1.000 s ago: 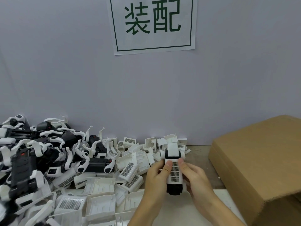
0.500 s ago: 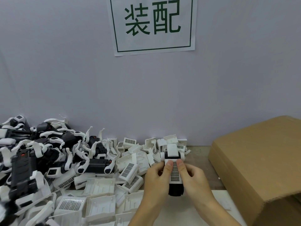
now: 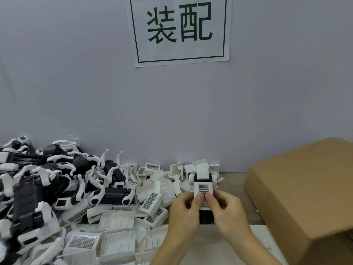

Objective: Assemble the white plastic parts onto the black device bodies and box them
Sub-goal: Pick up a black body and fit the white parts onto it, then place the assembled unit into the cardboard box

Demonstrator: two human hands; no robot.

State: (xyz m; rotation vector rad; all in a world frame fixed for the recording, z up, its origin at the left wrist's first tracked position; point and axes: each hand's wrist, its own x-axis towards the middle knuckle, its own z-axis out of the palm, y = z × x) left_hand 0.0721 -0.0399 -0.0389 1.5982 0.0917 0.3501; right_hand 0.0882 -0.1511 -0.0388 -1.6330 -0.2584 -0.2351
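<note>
I hold one black device body (image 3: 206, 218) upright between both hands, above the table's near edge. A white grille cover (image 3: 203, 188) lies on its front face, and both thumbs press side by side on that cover. My left hand (image 3: 183, 213) grips the device's left side, my right hand (image 3: 228, 212) its right side. A white flap sticks up at the device's top. Loose white covers (image 3: 118, 219) lie heaped to the left of my hands.
A pile of black device bodies with white clips (image 3: 38, 188) fills the left of the table. A brown cardboard box (image 3: 305, 188) stands at the right, its flap reaching toward me. A paper sign hangs on the grey wall (image 3: 179, 111) behind.
Both thumbs have slid a little down the white cover and closer together. The device stays in the same place between my hands.
</note>
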